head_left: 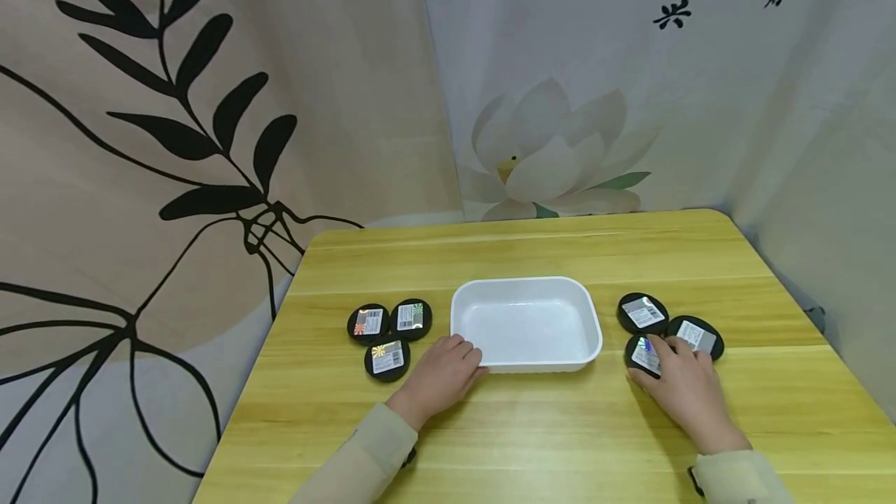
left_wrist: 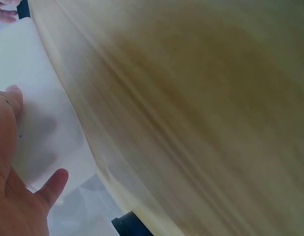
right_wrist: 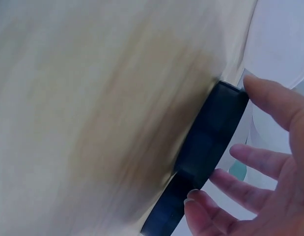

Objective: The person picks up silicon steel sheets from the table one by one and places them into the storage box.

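Observation:
A white rectangular tray point(head_left: 526, 323) stands on the table. My left hand point(head_left: 446, 374) holds its near left corner, the fingers at the rim and the thumb point(left_wrist: 15, 101) against the front wall. On the right lie three flat black round containers, each with a silvery barcode label. My right hand point(head_left: 682, 391) is over the near one point(head_left: 638, 361), thumb at its edge and other fingers loosely spread on top. These fingers also reach the right container point(head_left: 708, 339). The far container point(head_left: 642, 311) lies just beyond the fingertips. In the right wrist view, the thick black side wall point(right_wrist: 213, 128) shows.
Left of the tray, three similar black containers form a cluster: one at the back left point(head_left: 368, 322), one at the back right point(head_left: 411, 318) and one in front point(head_left: 387, 358). The wooden table point(head_left: 532, 442) meets printed curtains point(head_left: 364, 84) at its back and left.

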A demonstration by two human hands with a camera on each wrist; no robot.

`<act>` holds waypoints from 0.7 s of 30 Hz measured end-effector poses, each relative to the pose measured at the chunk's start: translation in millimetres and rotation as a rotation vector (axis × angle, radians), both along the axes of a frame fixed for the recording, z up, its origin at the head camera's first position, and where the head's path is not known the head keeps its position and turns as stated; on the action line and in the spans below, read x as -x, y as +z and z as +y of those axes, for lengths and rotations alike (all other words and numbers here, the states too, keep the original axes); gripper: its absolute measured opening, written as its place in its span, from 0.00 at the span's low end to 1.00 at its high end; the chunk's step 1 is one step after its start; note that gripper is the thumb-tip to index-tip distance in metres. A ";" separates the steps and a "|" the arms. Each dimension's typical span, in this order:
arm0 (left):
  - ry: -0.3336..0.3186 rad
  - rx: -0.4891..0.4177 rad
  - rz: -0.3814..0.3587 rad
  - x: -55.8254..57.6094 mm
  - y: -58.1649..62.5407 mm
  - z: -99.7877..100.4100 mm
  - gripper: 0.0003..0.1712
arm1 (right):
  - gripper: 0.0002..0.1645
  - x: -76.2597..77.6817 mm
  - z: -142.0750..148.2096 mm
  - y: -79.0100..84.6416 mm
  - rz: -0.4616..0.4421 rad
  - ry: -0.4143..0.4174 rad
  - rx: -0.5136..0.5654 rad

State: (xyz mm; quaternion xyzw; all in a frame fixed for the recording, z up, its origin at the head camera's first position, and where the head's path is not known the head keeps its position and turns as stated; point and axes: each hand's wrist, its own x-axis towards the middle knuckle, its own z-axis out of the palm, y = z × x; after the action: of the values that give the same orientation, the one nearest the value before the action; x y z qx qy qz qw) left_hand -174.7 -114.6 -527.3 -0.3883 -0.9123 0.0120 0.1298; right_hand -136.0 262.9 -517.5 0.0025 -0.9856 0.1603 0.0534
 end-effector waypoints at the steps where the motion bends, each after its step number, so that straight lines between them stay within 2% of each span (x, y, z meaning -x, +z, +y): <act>1: 0.001 0.000 0.000 -0.1 -0.3 0.1 0.15 | 0.44 0.7 0.3 0.1 -0.002 0.004 -0.002; 7: 0.008 0.007 -0.006 0.1 -0.6 0.0 0.15 | 0.45 3.0 2.4 1.6 0.001 0.029 -0.004; 13: 0.013 0.009 -0.019 -0.1 -0.7 -0.8 0.15 | 0.46 2.9 0.9 2.0 -0.039 0.028 0.008; 21: 0.018 0.012 -0.026 -0.5 -0.5 -0.6 0.15 | 0.55 3.4 3.4 -0.2 -0.091 0.020 0.106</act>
State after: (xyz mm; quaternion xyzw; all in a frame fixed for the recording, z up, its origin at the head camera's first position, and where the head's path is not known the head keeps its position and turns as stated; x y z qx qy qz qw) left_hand -174.1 -115.1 -527.7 -0.3808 -0.9173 0.0135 0.1153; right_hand -139.4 266.3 -517.7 0.0021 -0.9771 0.2127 0.0070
